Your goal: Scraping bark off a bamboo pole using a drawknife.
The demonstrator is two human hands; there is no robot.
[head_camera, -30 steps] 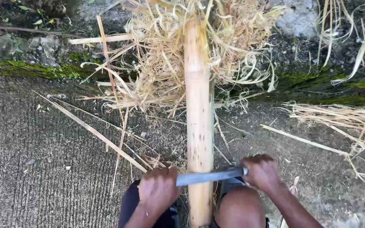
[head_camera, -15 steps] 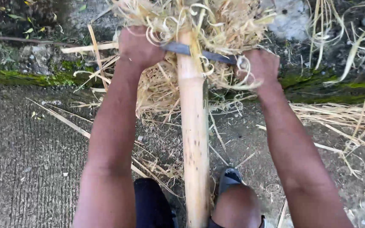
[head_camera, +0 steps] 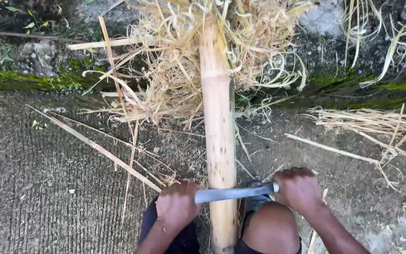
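Half a second ago the blade [head_camera: 233, 193] was out at the far, frayed end; now both hands have drawn it back near the knees, laid across the bamboo pole [head_camera: 218, 131]. Left hand [head_camera: 177, 206] and right hand [head_camera: 299, 189] each keep a closed grip on its ends, seemingly between scraping strokes. Rough concrete ground [head_camera: 38, 188], shavings [head_camera: 175, 80], a mossy edge [head_camera: 29, 81] beyond.

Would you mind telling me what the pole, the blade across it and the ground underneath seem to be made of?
The pole looks like bamboo: pale, scraped bare, with a ringed node and dry curled shavings around it. The blade, gripped at both ends by the left hand and right hand, appears to be dull grey metal. The ground seems rough, grooved concrete.
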